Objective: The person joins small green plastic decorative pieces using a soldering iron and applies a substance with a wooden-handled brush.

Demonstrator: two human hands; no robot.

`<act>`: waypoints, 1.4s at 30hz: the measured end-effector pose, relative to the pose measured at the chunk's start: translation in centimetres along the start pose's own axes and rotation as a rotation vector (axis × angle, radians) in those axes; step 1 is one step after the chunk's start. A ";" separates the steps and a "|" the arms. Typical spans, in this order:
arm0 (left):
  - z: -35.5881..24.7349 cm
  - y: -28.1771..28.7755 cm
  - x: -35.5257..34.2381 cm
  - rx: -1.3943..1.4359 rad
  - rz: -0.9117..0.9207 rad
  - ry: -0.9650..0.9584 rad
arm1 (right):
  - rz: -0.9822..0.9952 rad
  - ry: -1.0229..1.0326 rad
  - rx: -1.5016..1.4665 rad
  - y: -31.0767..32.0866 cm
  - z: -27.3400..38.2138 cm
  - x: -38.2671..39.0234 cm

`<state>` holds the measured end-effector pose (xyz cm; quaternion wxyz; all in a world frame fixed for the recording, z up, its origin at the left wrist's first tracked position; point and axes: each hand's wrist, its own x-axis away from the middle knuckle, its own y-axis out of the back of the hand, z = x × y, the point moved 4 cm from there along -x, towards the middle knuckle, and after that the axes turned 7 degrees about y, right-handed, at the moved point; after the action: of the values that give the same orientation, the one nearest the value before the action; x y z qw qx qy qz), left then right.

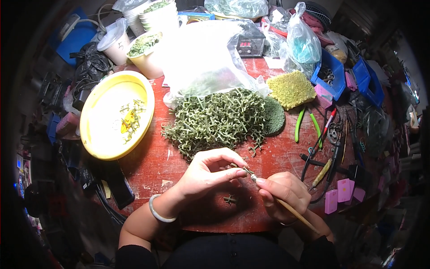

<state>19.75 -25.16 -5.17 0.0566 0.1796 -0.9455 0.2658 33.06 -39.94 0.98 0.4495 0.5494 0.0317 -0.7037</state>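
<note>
My left hand point(208, 172) pinches a small dark-green piece point(247, 171) between thumb and fingers, just above the red worktop point(148, 179). My right hand point(284, 193) grips a thin wooden-handled tool point(298, 213), its metal collar touching or very close to that piece; the exact contact is hard to make out. Beyond both hands lies a large heap of green, bent stick-like pieces point(215, 123). A small loose green piece point(230, 199) rests below them on the worktop.
Yellow tray point(96, 98) with small pieces at left; plastic bag point(201, 58) over the heap; tubs point(112, 47), electronic box point(251, 42), yellow-green granular block point(291, 88), blue bins point(365, 83) behind. Pliers point(299, 125), tools, cables and pink blocks point(331, 201) at right; dark phone-like object point(117, 184) at left.
</note>
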 end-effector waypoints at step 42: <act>-0.4 0.0 0.1 -0.189 -0.027 -0.116 | -0.013 -0.393 0.038 -0.5 -1.9 1.1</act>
<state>19.66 -24.97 -4.86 0.0222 0.2011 -0.9655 0.1638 34.16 -39.24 -0.93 0.4320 0.4095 -0.0663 -0.8008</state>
